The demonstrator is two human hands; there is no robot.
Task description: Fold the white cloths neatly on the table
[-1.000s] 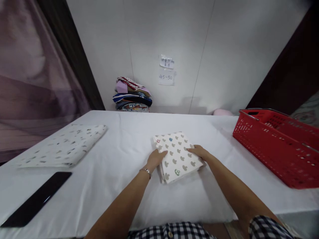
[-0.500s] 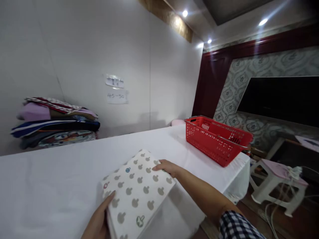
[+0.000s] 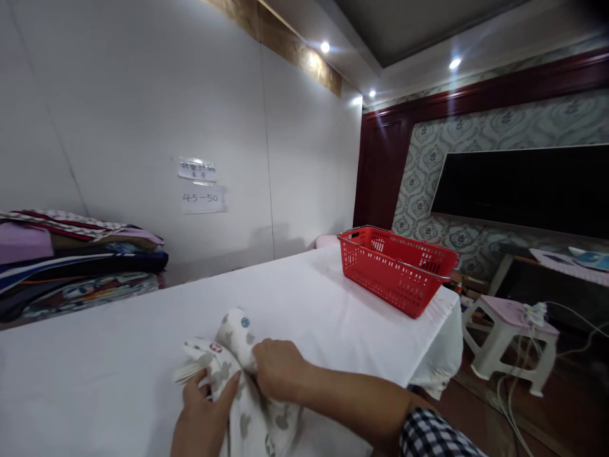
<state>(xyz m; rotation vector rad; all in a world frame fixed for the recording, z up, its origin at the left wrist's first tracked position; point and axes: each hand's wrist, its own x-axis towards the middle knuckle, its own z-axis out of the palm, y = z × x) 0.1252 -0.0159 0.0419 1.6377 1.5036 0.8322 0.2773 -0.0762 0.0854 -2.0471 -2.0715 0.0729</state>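
Observation:
A white folded cloth (image 3: 243, 416) with grey, rounded motifs and a few coloured ones is bunched up at the near side of the white-covered table (image 3: 95, 381). My right hand (image 3: 280, 368) is closed in a fist on its right part, pulling it into a crease; the fingertips are hidden in the folds. On the left, my left hand (image 3: 202, 409) pinches the cloth between thumb and fingers, near a layered folded edge that sticks out. The bottom of the cloth runs out of the picture.
A red perforated basket (image 3: 394, 273) with metal handles stands at the table's right end. Several folded fabrics (image 3: 85, 263) are piled at the left by the wall. Right of the table is a pink-topped white stool (image 3: 511, 336) with cables on it.
The cloth lay flat and squared under my hands; now it is crumpled into a ridge. My right hand has moved left and closed on it. The view has turned slightly right.

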